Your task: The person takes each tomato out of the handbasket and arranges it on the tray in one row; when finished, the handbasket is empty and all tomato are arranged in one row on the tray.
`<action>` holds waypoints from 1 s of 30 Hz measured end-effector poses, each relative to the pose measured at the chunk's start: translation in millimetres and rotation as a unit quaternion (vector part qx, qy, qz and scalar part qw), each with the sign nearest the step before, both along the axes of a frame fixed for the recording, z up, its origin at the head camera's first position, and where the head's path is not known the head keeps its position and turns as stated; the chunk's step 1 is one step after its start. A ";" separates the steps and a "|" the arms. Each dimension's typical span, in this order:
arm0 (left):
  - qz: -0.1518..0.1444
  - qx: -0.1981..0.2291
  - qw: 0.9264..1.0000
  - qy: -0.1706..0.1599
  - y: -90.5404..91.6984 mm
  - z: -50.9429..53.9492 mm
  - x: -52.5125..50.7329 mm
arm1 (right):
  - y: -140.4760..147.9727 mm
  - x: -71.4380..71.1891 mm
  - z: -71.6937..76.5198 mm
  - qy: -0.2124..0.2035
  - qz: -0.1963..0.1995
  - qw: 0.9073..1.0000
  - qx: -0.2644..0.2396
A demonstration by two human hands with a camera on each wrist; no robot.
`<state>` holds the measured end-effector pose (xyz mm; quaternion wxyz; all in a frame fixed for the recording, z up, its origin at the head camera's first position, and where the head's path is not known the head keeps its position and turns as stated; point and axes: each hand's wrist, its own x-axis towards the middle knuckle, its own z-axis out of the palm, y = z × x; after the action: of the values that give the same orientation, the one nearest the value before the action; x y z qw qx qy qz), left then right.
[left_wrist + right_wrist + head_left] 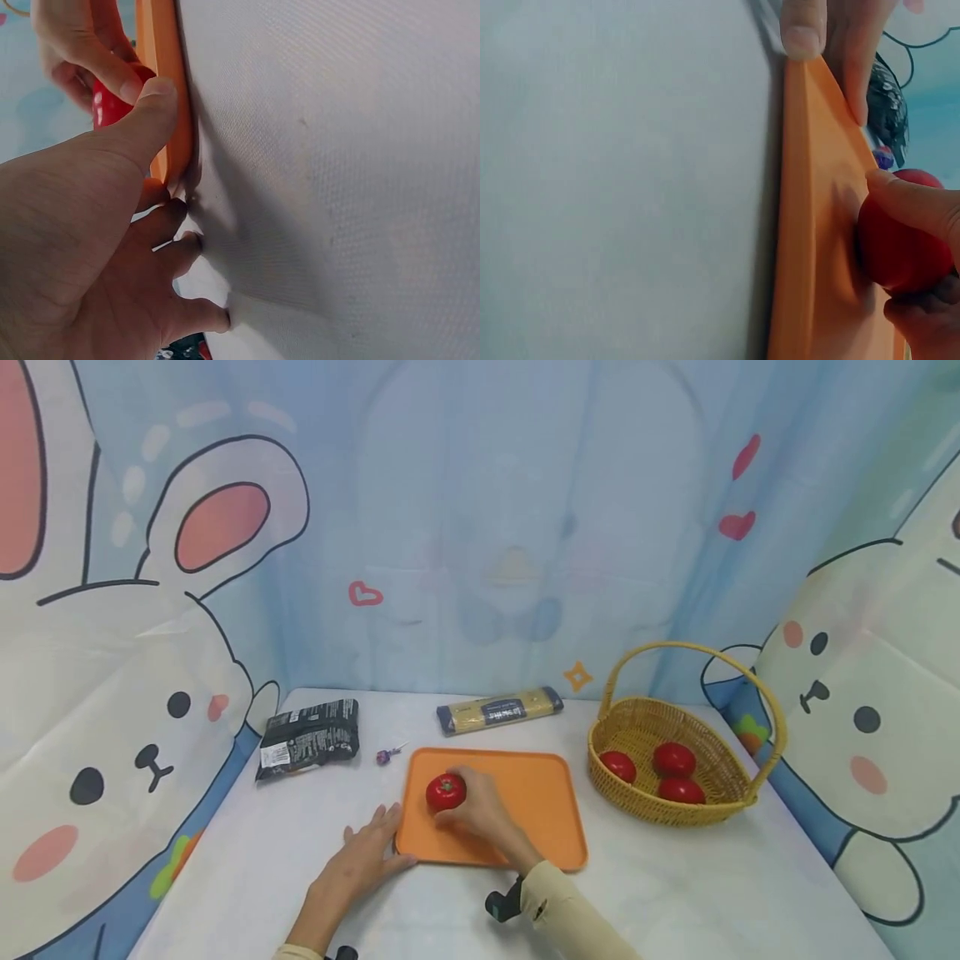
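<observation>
My right hand (480, 806) grips a red tomato (446, 792) with a green stem, over the left part of an orange tray (525, 802). In the right wrist view, thumb and fingers curl round the tomato (904, 236); whether it touches the tray floor I cannot tell. At the tray's near left corner is my left hand (363, 856), fingers spread and fairly straight. The left wrist view has its thumb (156, 112) against the tray's rim (178, 142), while other fingertips reach down to the white table beside the corner.
A yellow wicker basket (648, 808) with a tall handle holds three red tomatoes, right of the tray. Behind the tray lies a yellow and blue packet (501, 710). To the left are a black packet (311, 737) and a small purple lollipop (384, 757).
</observation>
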<state>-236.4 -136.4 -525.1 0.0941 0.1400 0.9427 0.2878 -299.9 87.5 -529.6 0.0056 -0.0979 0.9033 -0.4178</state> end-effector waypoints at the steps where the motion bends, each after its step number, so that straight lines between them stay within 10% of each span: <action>1: 0.000 -0.001 1.000 0.000 0.3 -0.1 -0.2 | -2.6 0.5 -0.8 0.003 0.004 1.000 0.000; 30: 0.000 -0.001 1.000 0.001 0.6 -0.5 -1.9 | -24.4 -9.6 -9.5 0.002 0.042 0.998 -0.038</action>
<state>-238.3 -135.7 -525.6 0.0929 0.1399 0.9433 0.2863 -309.5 63.1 -539.1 0.0177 -0.1370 0.8820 -0.4505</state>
